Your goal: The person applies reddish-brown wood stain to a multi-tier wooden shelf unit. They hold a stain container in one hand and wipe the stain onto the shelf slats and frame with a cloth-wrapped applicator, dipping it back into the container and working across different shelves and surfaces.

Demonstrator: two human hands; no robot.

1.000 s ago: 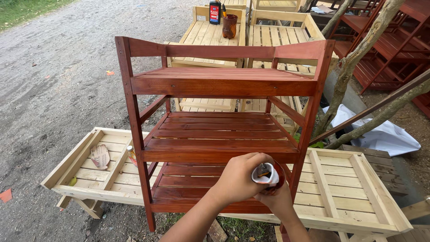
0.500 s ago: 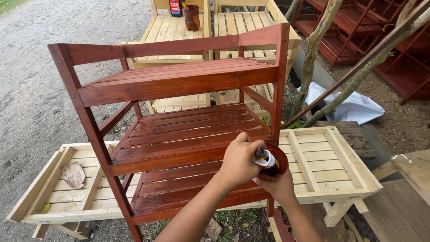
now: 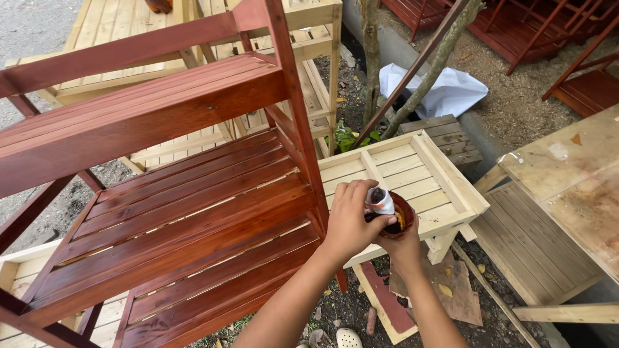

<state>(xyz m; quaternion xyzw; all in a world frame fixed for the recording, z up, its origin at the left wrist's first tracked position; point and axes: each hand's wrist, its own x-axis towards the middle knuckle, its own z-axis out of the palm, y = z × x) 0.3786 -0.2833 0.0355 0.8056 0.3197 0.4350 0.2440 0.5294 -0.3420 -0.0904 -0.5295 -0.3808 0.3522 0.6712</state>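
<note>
My left hand [image 3: 348,222] pinches a small white cloth wad [image 3: 379,201] and presses it into a small round container [image 3: 398,218] of dark reddish-brown stain. My right hand [image 3: 406,248] cups that container from below, mostly hidden behind it. Both hands hover just right of the front right post of a red-brown stained slatted wooden shelf rack [image 3: 161,193], which fills the left of the view.
The rack stands on unpainted pale wooden frames [image 3: 412,167]. More pale frames [image 3: 129,26] lie behind it. Thin tree trunks [image 3: 412,77], a white sheet [image 3: 445,90], a stained table top [image 3: 574,187], and other red racks [image 3: 529,32] are at the right. Scrap boards [image 3: 387,303] lie on the ground.
The view has swung right and moved closer to the rack. My hands stay together at the container, the left one still pushing the cloth into it.
</note>
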